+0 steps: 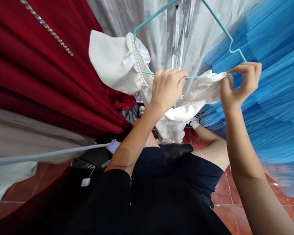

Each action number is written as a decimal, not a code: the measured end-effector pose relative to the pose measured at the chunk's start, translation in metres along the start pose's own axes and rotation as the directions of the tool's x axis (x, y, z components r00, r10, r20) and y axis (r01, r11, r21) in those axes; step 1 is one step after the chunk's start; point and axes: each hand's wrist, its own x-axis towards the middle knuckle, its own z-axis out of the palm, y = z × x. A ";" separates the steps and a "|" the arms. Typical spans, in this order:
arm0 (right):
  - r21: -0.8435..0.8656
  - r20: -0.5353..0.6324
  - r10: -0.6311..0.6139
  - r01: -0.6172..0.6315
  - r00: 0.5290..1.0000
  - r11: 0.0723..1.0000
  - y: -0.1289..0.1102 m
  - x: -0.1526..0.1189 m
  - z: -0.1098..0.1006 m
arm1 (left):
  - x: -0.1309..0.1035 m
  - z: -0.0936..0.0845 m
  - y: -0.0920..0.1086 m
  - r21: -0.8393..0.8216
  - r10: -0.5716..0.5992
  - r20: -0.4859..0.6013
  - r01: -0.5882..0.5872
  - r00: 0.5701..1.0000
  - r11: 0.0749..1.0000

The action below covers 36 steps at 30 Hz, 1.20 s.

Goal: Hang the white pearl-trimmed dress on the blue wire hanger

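At far left, red cloth (51,81) hangs close, with a beaded strand (49,30) lying against it; a phone (112,147) is lower down, just beside the left forearm. The garment (112,58), white with pearl strings, is at the hanger (154,16) in front of the person. Its left sleeve is seated over the hanger's left end; that side appears done. Left hand (166,86): grip closed round the lower bar near the middle, the garment's neckline sagging open beneath it. Right hand (245,78): thumb and forefinger pinch the garment's gathered edge just below the hanger's right end. The right notch shows bare, so that side is judged unfinished; whether any fabric is hooked at the tip, behind the fingers, cannot be told. The body of the garment hangs loosely between the knees, over the tiled floor (225,192). Obstructions: white cloth (156,39) hangs directly behind the hanger, and blue netting (271,98) crowds the right hand, leaving it little free room on that side.
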 end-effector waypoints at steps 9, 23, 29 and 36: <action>-0.151 -0.013 0.173 -0.173 0.985 0.973 0.057 0.021 -0.017 | -0.001 0.005 0.000 0.050 0.021 -0.021 -0.020 1.000 0.999; -0.652 0.105 0.449 -0.279 0.887 0.705 0.056 0.032 -0.042 | 0.000 -0.018 0.022 0.151 -0.126 0.126 0.106 0.984 0.983; -0.656 0.103 0.462 -0.289 0.881 0.697 0.043 0.052 -0.041 | 0.000 -0.018 0.022 0.155 -0.139 0.134 0.117 0.981 0.981; -0.366 0.094 0.220 -0.172 0.971 0.915 0.032 0.074 -0.018 | 0.000 -0.012 0.023 0.148 -0.152 0.131 0.132 0.980 0.980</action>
